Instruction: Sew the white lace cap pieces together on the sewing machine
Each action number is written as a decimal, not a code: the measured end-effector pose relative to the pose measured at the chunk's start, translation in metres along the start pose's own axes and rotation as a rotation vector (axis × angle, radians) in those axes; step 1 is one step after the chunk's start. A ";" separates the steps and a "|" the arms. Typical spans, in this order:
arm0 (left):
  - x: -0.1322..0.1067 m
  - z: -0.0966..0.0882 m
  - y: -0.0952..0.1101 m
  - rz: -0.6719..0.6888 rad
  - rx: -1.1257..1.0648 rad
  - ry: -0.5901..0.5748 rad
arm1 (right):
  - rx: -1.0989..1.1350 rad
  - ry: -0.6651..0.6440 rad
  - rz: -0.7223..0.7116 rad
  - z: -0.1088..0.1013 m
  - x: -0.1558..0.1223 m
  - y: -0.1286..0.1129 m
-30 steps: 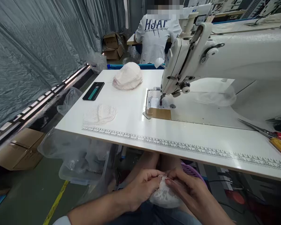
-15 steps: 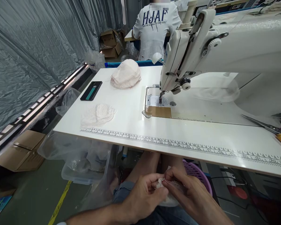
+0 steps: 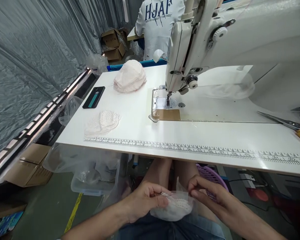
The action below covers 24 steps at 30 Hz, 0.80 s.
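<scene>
Down at the near side, the lace (image 3: 173, 210) is up over the lap (image 3: 170, 231), just short of the table (image 3: 135, 115). My left hand (image 3: 143, 203) is clamped on it, thumb pressed over the left edge. On the other side I've got my right hand (image 3: 212, 195), fingers curled right at the sheer edge; whether they pinch it, I cannot tell. A purple basket (image 3: 212, 175) sits beyond that hand, and a clear tub (image 3: 95, 190) stands off to the left.

Up top now, 1 flat lace piece (image 3: 102, 122) lies at the near left, by the printed ruler (image 3: 190, 149). Farther back I see the phone (image 3: 93, 97) near the left edge, and right of it a pale fabric pile (image 3: 130, 76). The sewing machine (image 3: 240, 40) takes up the far right, its foot (image 3: 168, 99) over the metal plate. Scissors (image 3: 282, 121) lie at the right. Past the table, 1 co-worker in a white shirt (image 3: 156, 36) sits facing away, with boxes (image 3: 113, 46) to the left.
</scene>
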State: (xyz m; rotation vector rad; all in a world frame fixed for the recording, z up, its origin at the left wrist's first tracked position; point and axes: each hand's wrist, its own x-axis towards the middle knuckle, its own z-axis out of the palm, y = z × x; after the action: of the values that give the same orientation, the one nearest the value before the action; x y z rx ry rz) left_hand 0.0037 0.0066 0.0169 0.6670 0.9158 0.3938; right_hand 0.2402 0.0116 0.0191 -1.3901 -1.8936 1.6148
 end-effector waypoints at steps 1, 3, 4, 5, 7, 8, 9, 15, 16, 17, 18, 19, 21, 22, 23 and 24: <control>0.000 -0.001 0.001 -0.008 0.004 -0.005 | 0.019 0.004 -0.004 0.002 -0.003 0.001; -0.001 -0.001 0.002 -0.024 0.021 -0.019 | 0.019 -0.009 -0.026 0.008 -0.009 0.002; -0.001 -0.001 0.002 -0.030 0.034 -0.022 | -0.002 -0.024 -0.031 0.012 -0.010 0.003; -0.001 -0.001 0.003 -0.031 0.051 -0.023 | -0.030 -0.041 -0.028 0.016 -0.011 0.002; -0.002 -0.002 0.003 -0.022 0.086 -0.015 | -0.080 -0.068 -0.012 0.022 -0.009 0.001; -0.003 -0.003 0.004 -0.015 0.103 -0.004 | -0.094 -0.067 -0.003 0.024 -0.008 0.001; -0.004 -0.004 0.004 -0.006 0.118 0.011 | -0.100 -0.064 0.003 0.025 -0.006 0.000; -0.007 -0.009 0.000 0.016 0.175 0.060 | -0.038 -0.086 0.036 0.024 -0.003 0.001; -0.007 -0.009 0.000 0.013 0.189 0.062 | -0.017 -0.094 0.045 0.025 -0.003 0.000; -0.008 -0.009 0.000 0.009 0.208 0.067 | 0.006 -0.099 0.053 0.025 -0.002 -0.001; -0.009 -0.010 0.000 0.001 0.225 0.071 | 0.029 -0.106 0.057 0.026 -0.001 -0.002; -0.009 -0.010 0.002 -0.014 0.242 0.073 | 0.045 -0.117 0.058 0.027 0.001 -0.004; -0.009 -0.010 0.005 -0.047 0.306 0.052 | 0.050 -0.140 0.047 0.028 0.004 -0.007; -0.009 -0.010 0.007 -0.056 0.356 0.028 | 0.042 -0.152 0.033 0.028 0.005 -0.008; -0.008 -0.009 0.009 -0.060 0.411 0.006 | 0.032 -0.165 0.015 0.028 0.006 -0.008; -0.007 -0.009 0.011 -0.059 0.465 -0.012 | 0.023 -0.172 -0.003 0.028 0.007 -0.007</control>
State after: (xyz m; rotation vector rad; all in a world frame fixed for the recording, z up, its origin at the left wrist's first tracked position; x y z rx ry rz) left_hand -0.0078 0.0136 0.0245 1.0619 1.0234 0.1209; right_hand 0.2127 0.0010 0.0138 -1.2746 -1.9618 1.8009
